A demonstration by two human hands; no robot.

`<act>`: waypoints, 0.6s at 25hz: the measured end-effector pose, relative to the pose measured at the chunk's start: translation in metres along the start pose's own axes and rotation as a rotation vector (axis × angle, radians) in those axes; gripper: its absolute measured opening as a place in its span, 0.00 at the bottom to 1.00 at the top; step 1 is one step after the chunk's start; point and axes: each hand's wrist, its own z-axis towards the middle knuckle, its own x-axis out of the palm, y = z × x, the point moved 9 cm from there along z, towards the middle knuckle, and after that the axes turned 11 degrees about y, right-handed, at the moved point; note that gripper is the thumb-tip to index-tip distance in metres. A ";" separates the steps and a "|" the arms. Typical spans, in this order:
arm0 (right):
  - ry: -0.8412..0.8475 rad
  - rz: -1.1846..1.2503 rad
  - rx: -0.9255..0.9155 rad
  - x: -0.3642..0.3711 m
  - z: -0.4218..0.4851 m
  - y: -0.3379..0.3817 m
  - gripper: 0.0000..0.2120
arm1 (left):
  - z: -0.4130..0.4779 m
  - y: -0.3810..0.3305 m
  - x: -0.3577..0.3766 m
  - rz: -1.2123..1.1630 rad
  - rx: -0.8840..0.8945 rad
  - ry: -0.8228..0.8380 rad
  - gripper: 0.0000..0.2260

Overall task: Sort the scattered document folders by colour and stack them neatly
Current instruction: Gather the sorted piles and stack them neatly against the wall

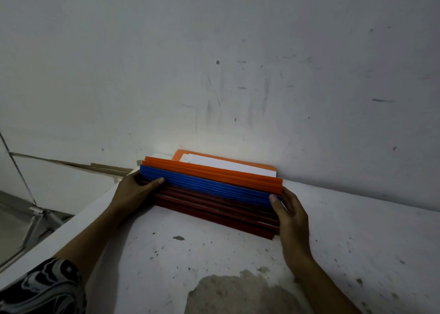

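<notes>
One stack of folders stands on its long edge on the white table (238,261), against the wall. It is grouped by colour: orange folders (214,169) at the back, blue folders (209,185) in the middle, dark red folders (214,209) at the front. A white sheet (228,165) shows inside the rearmost orange folder. My left hand (133,192) grips the stack's left end, thumb across the blue spines. At the right end my right hand (289,216) clasps the stack, thumb on the blue edge.
A scuffed grey-white wall (238,75) rises directly behind the stack. The table top is stained, with a worn patch (238,292) near me. Its left edge drops to a floor with a metal stand (40,218). A patterned sleeve (45,287) covers my left arm.
</notes>
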 end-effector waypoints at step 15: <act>0.154 -0.116 0.011 0.025 0.006 -0.011 0.31 | 0.002 0.003 -0.006 0.023 -0.044 -0.040 0.20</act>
